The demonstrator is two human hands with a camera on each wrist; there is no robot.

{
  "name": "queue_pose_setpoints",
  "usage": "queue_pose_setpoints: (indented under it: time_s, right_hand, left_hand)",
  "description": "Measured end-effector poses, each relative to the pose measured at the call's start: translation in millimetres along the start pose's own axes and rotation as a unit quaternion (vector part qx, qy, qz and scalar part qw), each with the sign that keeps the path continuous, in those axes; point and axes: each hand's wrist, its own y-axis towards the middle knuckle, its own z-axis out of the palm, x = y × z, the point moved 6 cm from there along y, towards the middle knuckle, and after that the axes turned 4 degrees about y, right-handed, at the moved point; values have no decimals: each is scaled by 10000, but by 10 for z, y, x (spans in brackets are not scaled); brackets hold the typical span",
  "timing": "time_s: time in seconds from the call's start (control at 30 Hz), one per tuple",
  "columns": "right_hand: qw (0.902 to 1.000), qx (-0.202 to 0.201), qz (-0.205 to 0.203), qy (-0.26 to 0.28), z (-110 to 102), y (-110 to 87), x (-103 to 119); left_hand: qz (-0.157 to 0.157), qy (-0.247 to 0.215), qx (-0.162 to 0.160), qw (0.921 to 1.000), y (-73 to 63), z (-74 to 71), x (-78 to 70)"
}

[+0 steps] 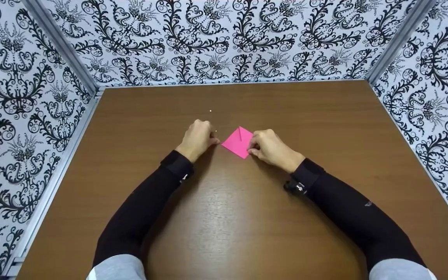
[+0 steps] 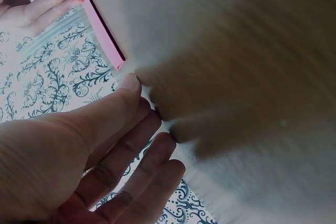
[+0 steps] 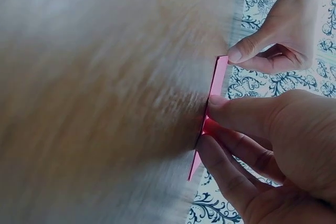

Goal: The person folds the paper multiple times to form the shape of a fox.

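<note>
A folded pink square of paper [image 1: 236, 144] lies on the table, turned like a diamond, with a short crease line at its far corner. My right hand [image 1: 273, 150] pinches its right side between thumb and fingers; in the right wrist view the paper [image 3: 218, 80] shows nearly edge-on, with a fingertip behind it. At the paper's left corner is my left hand [image 1: 198, 139]. In the left wrist view, a small gap shows between the left thumb [image 2: 130, 85] and the paper's tip [image 2: 116, 59], and the other fingers are loosely bent.
The brown wooden table [image 1: 224, 217] reaches to patterned black-and-white walls [image 1: 216, 42] at the back and sides. Grey metal posts [image 1: 62, 48] stand in the corners. Two tiny white specks lie near the left hand. Both forearms wear black sleeves [image 1: 142, 210].
</note>
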Motion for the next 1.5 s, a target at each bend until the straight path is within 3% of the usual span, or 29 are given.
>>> queue_pose_setpoints:
  time_s: [0.23, 0.67, 1.03, 1.5]
  right_hand:
    - [9999, 35, 124, -11, 2, -5, -2]
    - [9999, 29, 138, 45, -10, 17, 27]
    - [9999, 62, 62, 52, -14, -8, 27]
    - [9997, -231, -58, -39, -111, -26, 32]
  left_hand:
    - [108, 36, -111, 9999, -31, -23, -6]
    - [156, 580, -295, 9978, -56, -100, -27]
    - [98, 505, -405, 9979, -133, -164, 17]
    - [73, 478, -518, 9975, -236, -233, 117]
